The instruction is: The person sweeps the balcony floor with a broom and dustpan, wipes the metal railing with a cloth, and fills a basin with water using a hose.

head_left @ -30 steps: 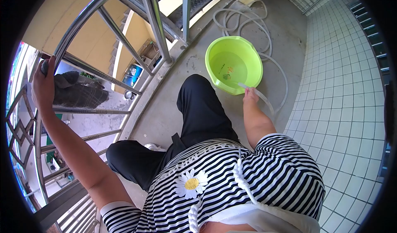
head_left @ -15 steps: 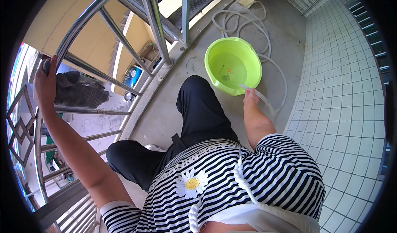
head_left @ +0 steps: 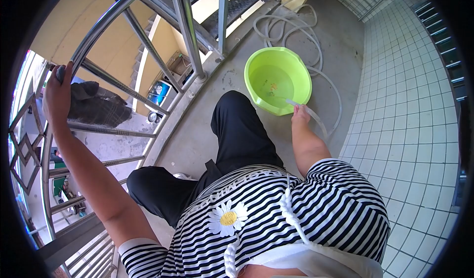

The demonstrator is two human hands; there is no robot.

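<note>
My right hand [head_left: 300,116] is closed round the end of a clear plastic hose [head_left: 316,118], low at the near rim of a lime-green basin [head_left: 253,85]. The hose's mouth points over the rim into the basin, where shallow water [head_left: 276,80] covers an orange print on the bottom. Far to the left, my left hand [head_left: 57,98] is closed at the curved metal handrail [head_left: 101,23], with a bit of grey cloth showing between thumb and fingers. A dark grey cloth [head_left: 98,105] hangs beside that hand, partly behind the railing; my fingers hide how the two pieces join.
Loops of the hose [head_left: 316,36] lie on the concrete floor [head_left: 340,41] behind the basin. A white-tiled wall [head_left: 395,130] runs along the right. Metal stairs [head_left: 237,11] rise at the back. Beyond the railing, a lower level with a blue object [head_left: 159,93] is visible.
The view has shifted slightly. My left hand and the grey cloth sit a little further right in view; my right hand still holds the hose at the basin's rim.
</note>
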